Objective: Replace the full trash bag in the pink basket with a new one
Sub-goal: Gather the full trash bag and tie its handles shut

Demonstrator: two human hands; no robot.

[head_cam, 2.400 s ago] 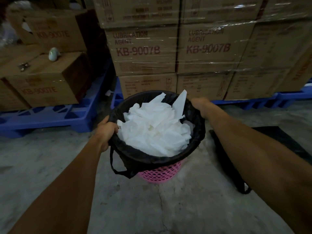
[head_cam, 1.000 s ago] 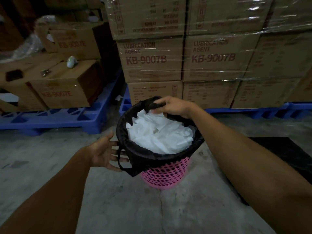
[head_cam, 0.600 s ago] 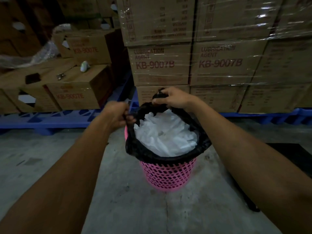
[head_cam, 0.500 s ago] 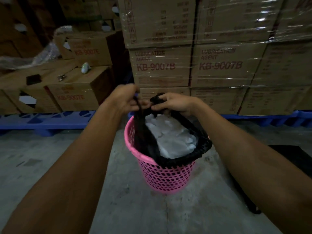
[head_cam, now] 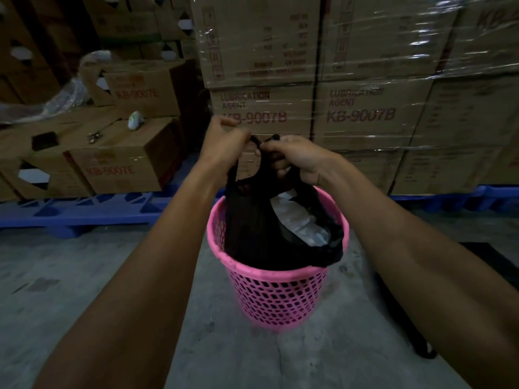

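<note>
Both hands (head_cam: 254, 148) now pinch glossy black bag (head_cam: 252, 234) handles gathered above perforated pink basket (head_cam: 278, 299).

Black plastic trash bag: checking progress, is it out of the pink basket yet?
Still in: the black plastic trash bag sits inside the pink mesh basket, handles gathered by both hands.

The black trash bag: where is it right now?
In the head view, centre frame: the black trash bag sits inside the pink basket on the floor, its handles gathered above the rim by the left hand and right hand.
</note>
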